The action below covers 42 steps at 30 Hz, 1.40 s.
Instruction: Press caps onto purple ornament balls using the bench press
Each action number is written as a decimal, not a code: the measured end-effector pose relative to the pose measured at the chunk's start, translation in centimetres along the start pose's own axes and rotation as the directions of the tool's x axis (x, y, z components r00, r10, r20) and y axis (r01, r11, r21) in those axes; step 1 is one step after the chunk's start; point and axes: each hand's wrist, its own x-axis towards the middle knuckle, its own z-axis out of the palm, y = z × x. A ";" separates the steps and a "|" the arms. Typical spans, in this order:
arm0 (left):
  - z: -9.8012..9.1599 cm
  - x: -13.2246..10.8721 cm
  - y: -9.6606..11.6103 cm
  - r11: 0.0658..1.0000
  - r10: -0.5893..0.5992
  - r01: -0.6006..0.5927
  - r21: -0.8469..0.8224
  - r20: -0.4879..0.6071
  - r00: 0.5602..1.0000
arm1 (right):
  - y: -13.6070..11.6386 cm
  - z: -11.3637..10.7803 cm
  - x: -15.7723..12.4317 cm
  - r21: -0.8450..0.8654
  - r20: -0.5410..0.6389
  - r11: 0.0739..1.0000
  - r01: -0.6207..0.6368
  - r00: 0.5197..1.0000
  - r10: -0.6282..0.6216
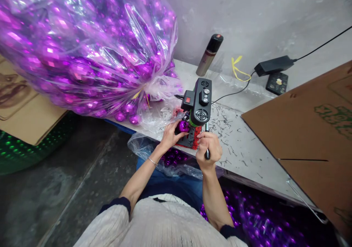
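A shiny purple ball [183, 126] is held between the thumb and fingers of my left hand [169, 136], beside the lower part of a black machine [202, 102] with a red switch and round vents. My right hand [209, 147] is wrapped round the black-ended metal lever [207, 154] at the machine's right side. Under the machine lies a red and dark base [189, 141] on the white table [242, 150]. The machine's head hides part of the spot where the ball meets it.
A large clear bag of purple balls [90, 63] fills the left. Behind the machine stand a spray can [209, 55] and a black power adapter [273, 65] with its cable. Small dark bits [228, 129] litter the table; a cardboard box [305, 129] stands right.
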 end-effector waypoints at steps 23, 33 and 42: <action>-0.9 0.3 0.1 0.991 -0.063 0.072 -0.114 0.083 0.995 | 0.1 -0.2 -0.1 -0.002 0.010 1.000 -0.003 1.000 0.003; -1.7 0.8 -1.0 0.914 -0.143 0.197 -0.355 0.173 0.975 | 0.0 0.0 0.0 0.022 -0.010 1.000 -0.009 1.000 0.009; -1.3 -0.1 -0.1 0.990 -0.135 0.138 -0.005 0.166 0.977 | 0.0 0.1 -0.2 0.020 -0.004 1.000 -0.008 1.000 0.008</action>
